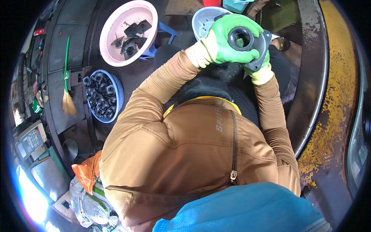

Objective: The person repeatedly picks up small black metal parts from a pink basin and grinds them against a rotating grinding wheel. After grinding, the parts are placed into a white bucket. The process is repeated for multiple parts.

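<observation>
A black moulded part with a round collar and a flat, holed flange [263, 45] is held up above my lap. My left hand [220, 40], in a bright green glove, wraps round its collar, fingers over the top and thumb below. My right hand [262, 71], also gloved, grips the flange from the lower right; most of its fingers are hidden behind the part. Just beyond my left hand is a pale blue perforated basket [198, 19] with small dark bits in it.
A pink basin [106, 38] with dark flat pieces stands ahead left, near a blue stool [167, 29]. A blue tub [119, 89] is full of black parts. A green-handled broom [67, 77] is farther left. A worn yellow machine edge [334, 89] runs along my right.
</observation>
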Demonstrator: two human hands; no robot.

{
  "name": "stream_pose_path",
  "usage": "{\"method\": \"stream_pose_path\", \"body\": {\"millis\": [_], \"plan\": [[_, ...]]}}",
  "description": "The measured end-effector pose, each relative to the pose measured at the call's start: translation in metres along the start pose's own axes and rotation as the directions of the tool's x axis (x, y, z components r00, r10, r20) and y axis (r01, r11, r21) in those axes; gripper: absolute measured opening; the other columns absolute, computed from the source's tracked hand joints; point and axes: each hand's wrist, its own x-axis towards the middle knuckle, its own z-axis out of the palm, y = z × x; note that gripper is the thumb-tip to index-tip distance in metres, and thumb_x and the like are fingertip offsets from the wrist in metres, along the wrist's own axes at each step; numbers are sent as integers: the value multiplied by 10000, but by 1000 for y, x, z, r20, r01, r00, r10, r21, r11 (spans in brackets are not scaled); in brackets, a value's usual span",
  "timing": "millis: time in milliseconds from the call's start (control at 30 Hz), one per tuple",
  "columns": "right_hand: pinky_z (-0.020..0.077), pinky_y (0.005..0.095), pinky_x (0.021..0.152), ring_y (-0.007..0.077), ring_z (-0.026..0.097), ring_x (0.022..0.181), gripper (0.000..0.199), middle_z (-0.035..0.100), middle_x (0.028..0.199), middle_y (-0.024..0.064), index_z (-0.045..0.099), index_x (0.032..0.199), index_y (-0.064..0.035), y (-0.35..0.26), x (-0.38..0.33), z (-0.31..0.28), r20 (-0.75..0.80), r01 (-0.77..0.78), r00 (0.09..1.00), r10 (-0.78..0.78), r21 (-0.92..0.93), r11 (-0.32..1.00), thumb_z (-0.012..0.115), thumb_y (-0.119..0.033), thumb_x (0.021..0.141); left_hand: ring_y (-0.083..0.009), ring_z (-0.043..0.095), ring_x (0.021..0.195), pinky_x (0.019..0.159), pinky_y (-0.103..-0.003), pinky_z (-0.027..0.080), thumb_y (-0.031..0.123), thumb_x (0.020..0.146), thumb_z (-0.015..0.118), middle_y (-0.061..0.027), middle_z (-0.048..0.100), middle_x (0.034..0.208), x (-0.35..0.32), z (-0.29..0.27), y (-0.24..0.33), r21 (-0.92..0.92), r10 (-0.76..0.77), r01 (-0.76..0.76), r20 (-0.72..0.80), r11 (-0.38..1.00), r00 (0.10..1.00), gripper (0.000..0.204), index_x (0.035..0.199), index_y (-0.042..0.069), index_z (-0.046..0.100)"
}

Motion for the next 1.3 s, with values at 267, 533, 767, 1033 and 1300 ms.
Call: {"method": "stream_pose_path", "body": {"millis": [267,533,767,1033,1300], "plan": [[450,345,930,215,542,1133,565,559,1210,94,481,1266,-76,-12,5,-1,157,-61,987,36,155,986,715,-142,756,-217,604,991,860,-338,486,80,613,787,-112,643,1037,3,-13,-6,-160,-78,114,218,981,973,390,972,25,642],[445,323,944,188,521,1153,638,533,1252,75,471,1281,-76,-7,-6,13,296,-160,955,8,493,855,759,-196,724,-264,568,1059,941,-392,420,200,574,806,-117,645,1042,10,-22,-14,-517,103,279,593,809,799,436,939,24,643],[453,311,924,181,525,1142,755,539,1238,72,475,1267,-62,-13,18,8,76,211,975,-208,-41,977,832,-301,645,-264,436,1238,1023,-399,344,343,597,798,-159,432,1371,39,-41,-22,-280,13,252,694,926,720,697,1197,60,583],[452,337,941,220,563,1104,466,562,1237,125,453,1297,-17,22,16,9,-209,156,955,-209,-243,957,599,-130,869,-156,584,1004,859,-313,484,132,634,831,-95,610,1125,-3,11,-19,-197,-408,374,-179,906,895,497,1065,36,603],[452,299,916,173,537,1108,420,531,1220,86,426,1296,-45,-7,14,19,-221,-22,958,184,583,812,548,-163,912,-216,596,1036,885,-337,478,112,574,843,-128,612,1146,2,9,-4,34,0,4,-133,999,991,503,1018,47,617]]}}
